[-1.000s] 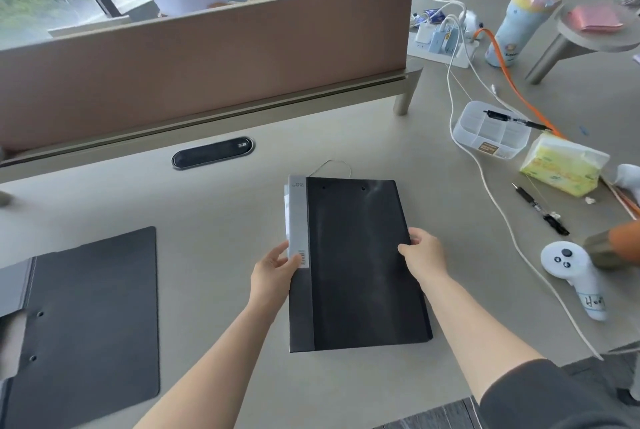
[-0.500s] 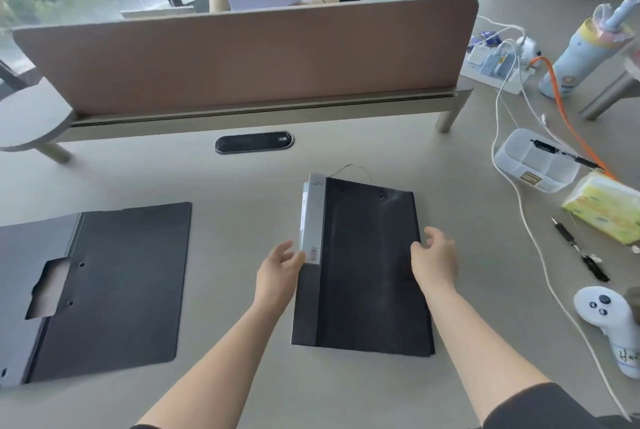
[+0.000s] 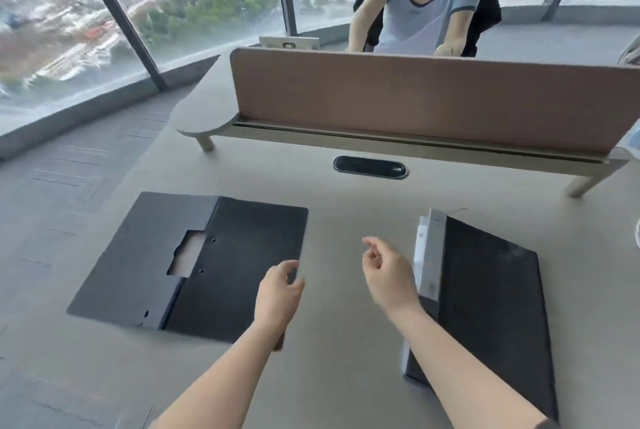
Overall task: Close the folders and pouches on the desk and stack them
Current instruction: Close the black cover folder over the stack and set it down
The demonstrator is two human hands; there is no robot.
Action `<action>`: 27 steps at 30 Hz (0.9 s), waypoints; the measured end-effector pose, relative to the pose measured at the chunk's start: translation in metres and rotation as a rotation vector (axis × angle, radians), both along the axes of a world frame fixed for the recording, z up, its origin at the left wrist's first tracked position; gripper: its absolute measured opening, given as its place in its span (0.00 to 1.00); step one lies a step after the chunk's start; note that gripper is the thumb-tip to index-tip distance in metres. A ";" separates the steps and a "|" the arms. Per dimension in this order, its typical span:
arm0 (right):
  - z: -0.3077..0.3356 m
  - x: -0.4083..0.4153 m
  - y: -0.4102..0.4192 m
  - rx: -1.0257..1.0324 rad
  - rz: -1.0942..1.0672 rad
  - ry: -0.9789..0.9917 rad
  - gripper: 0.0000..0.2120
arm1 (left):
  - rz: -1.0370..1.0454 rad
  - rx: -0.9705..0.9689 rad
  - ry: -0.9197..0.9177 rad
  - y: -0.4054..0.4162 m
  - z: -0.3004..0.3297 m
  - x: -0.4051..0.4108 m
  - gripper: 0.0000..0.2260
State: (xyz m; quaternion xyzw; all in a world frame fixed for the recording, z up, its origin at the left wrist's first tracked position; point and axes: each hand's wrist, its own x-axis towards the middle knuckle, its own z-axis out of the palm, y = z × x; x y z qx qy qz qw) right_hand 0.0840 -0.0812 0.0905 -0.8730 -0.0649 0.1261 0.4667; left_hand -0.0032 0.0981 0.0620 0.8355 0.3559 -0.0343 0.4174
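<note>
A closed black folder (image 3: 491, 307) with a grey spine lies flat on the desk at the right. An open black folder (image 3: 194, 265) lies spread flat at the left, with a cut-out window in its left flap. My left hand (image 3: 278, 293) hovers at the open folder's right edge, fingers loosely curled, holding nothing. My right hand (image 3: 388, 272) hangs above the bare desk just left of the closed folder's spine, fingers apart and empty.
A brown divider screen (image 3: 426, 99) on a raised shelf runs across the back of the desk. A black oval cable port (image 3: 370, 167) sits in front of it. A person sits behind the screen. The desk's left edge drops to grey floor (image 3: 69, 165).
Both hands have let go of the closed folder and moved left toward the open folder. The view has swung left, so the closed folder now sits at the right.
</note>
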 end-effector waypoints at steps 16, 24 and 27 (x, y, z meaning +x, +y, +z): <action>-0.050 -0.066 0.167 -0.312 0.085 0.317 0.30 | -0.099 0.438 0.326 0.196 -0.044 -0.067 0.31; -0.053 -0.071 0.200 -0.237 -0.172 0.371 0.30 | -0.163 0.399 0.315 0.211 -0.059 -0.074 0.28; -0.056 -0.062 0.203 -0.134 -0.364 0.436 0.25 | -0.152 0.385 0.299 0.213 -0.059 -0.075 0.26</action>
